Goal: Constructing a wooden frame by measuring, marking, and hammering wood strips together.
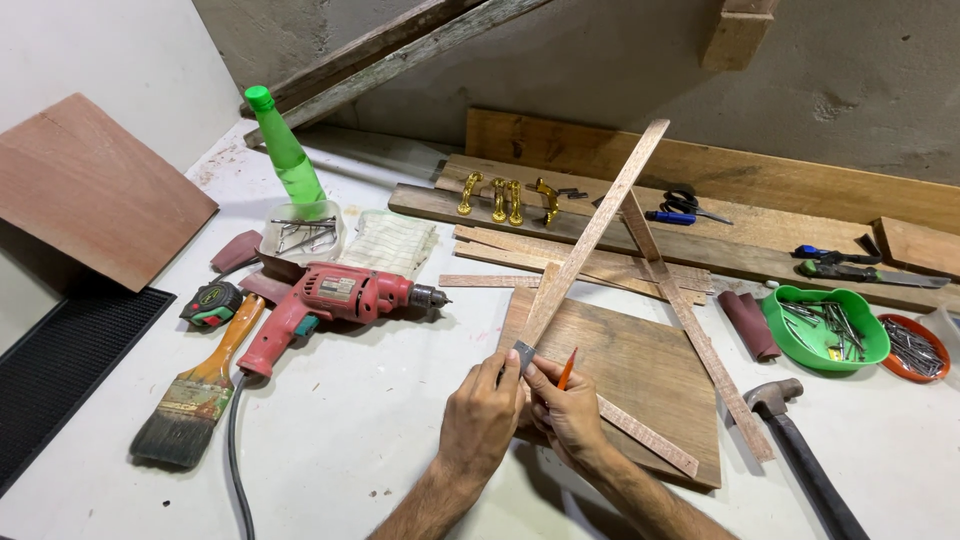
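Down at the near edge of the white worktable (pixel 380 440), both hands meet over the corner of a brown wooden board (pixel 640 375) that lies flat on the table. The left hand (pixel 480 418) has its fingers curled onto the lower end of a long thin wooden strip (pixel 592 233), pinning that end against the board's corner while the strip slants up and away to the right. The right hand (pixel 570 410) pinches an orange pencil (pixel 566 369) between thumb and fingers, its tip just beside the strip's lower end. A second thin strip (pixel 690 320) crosses the first and runs down to the right past the board's edge, and a third (pixel 648 437) lies on the board under the right hand. Left of the hands lie a red electric drill (pixel 335 300), a paintbrush (pixel 200 385) and a tape measure (pixel 212 303); to the right are a hammer (pixel 800 450) and a green bowl of nails (pixel 826 328).
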